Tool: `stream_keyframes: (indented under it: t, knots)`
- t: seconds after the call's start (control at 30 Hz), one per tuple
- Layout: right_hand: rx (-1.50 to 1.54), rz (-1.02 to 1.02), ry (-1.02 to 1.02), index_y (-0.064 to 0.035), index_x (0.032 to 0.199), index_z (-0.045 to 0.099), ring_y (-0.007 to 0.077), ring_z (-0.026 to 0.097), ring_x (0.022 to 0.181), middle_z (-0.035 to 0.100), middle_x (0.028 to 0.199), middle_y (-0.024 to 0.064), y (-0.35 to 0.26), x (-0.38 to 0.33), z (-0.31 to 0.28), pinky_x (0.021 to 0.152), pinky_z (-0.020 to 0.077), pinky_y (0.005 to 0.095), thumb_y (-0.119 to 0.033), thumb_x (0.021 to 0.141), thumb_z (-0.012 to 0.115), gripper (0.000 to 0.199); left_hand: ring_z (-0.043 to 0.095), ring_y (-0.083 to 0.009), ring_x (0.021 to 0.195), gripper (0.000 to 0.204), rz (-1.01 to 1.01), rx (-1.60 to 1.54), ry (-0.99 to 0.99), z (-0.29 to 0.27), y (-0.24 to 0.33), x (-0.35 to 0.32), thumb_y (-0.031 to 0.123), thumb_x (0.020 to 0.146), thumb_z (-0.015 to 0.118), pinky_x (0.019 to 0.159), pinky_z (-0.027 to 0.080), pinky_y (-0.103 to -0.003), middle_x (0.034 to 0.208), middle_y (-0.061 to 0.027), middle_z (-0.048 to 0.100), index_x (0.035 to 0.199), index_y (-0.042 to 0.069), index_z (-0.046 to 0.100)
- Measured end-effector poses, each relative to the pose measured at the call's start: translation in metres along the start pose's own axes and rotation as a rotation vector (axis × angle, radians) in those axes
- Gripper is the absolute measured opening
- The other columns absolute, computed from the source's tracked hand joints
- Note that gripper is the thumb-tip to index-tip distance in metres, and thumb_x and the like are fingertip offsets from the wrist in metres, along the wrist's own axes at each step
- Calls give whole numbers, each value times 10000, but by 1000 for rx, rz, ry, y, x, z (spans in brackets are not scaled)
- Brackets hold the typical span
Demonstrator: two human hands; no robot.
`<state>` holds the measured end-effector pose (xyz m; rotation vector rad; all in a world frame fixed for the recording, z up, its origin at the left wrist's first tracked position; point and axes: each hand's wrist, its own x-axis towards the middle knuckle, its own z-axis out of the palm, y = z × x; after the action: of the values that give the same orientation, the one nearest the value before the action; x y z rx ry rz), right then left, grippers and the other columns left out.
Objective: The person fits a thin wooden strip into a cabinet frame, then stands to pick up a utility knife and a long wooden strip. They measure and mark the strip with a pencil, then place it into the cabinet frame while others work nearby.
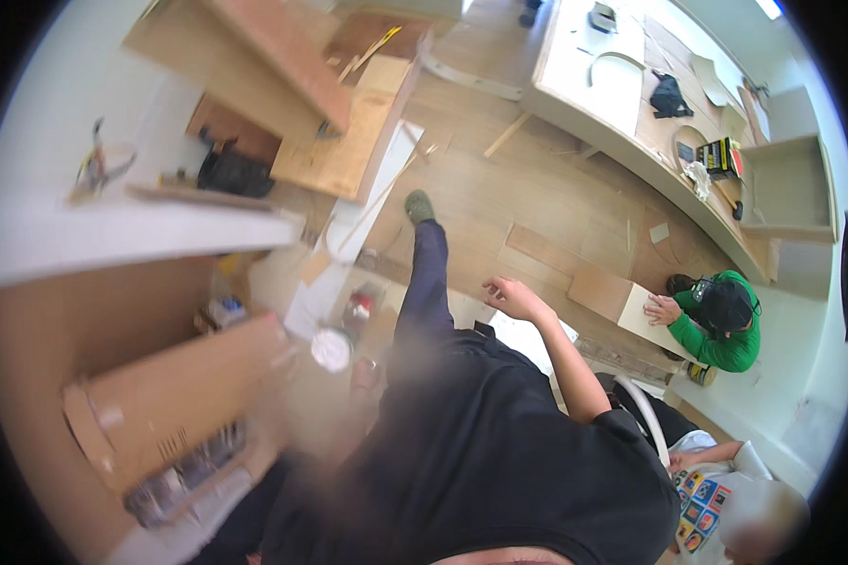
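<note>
My right hand (pixel 513 298) hangs in the air in front of my body, its fingers loosely bent and apart with nothing in them. Below it lies a white sheet or panel (pixel 528 339) on the floor, partly hidden by my arm. To the left, a skin-toned shape that may be my left hand (pixel 364 373) shows beside my leg. A blurred smear covers that side, so its fingers and anything in them cannot be made out. Close to it stand a round white-topped tub (pixel 331 349) and a blurred container with red on it (pixel 360 305).
A person in green (pixel 730 325) rests a hand on a pale board (pixel 636 311) at right. Another person (pixel 716 490), lower right, is beside a curved white strip (pixel 645 414). A long workbench (pixel 594 94) holds tools; a cardboard box (pixel 179 395) and wooden cabinet pieces (pixel 339 160) stand left.
</note>
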<state>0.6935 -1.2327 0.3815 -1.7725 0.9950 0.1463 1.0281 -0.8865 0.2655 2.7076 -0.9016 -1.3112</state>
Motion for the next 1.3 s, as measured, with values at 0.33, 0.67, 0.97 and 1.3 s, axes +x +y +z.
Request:
stream_keyframes:
  t: [0.33, 0.67, 0.97, 1.3]
  knots:
    - [257, 261, 464, -44, 1115, 650, 359, 674, 920, 712, 939, 171, 11, 235, -175, 824, 532, 428, -212, 885, 601, 289, 647, -190, 764, 160, 191, -373, 120, -277, 304, 373, 64, 818, 668, 720, 529, -329, 800, -87, 659, 955, 7, 610]
    - [-132, 430, 257, -109, 1152, 610, 387, 660, 950, 692, 964, 212, 39, 552, -330, 814, 521, 497, -216, 910, 500, 287, 646, -213, 948, 308, 402, -514, 142, -330, 557, 441, 151, 930, 616, 806, 514, -321, 1116, -140, 659, 1200, 15, 559]
    - [-685, -52, -130, -83, 1211, 574, 343, 629, 1108, 624, 1201, 162, 44, 1142, -409, 881, 542, 448, -152, 894, 549, 326, 520, -333, 1103, 365, -326, -426, 96, -192, 535, 477, 139, 872, 661, 934, 449, -427, 1114, -178, 556, 1172, -15, 521]
    - [-1301, -707, 33, -124, 1219, 594, 305, 583, 1155, 550, 1244, 116, 93, 1319, -397, 950, 476, 551, -145, 926, 529, 301, 526, -378, 1061, 331, -862, -561, 76, -136, 600, 432, 111, 858, 636, 919, 443, -466, 1087, -216, 573, 1143, -23, 532]
